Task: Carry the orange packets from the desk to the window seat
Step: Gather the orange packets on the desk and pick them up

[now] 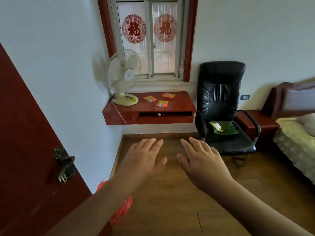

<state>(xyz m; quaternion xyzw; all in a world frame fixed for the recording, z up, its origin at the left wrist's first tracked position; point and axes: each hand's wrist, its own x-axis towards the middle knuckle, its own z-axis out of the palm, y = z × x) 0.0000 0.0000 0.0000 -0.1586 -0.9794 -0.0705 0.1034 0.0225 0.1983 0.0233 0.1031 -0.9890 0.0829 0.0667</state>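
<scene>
Three flat orange foil packets lie apart near the right back corner of the red wall-mounted wooden desk, while the empty, spread left hand and right hand hover over the floor.

A bedroom in a home: a bed with a pillow and a nightstand at right, a wall-mounted desk under a window with red paper cuttings, a fan, a black chair, a wood floor, and what seems a door at left.

Left hand, right hand — outstretched, palms down, empty.
</scene>
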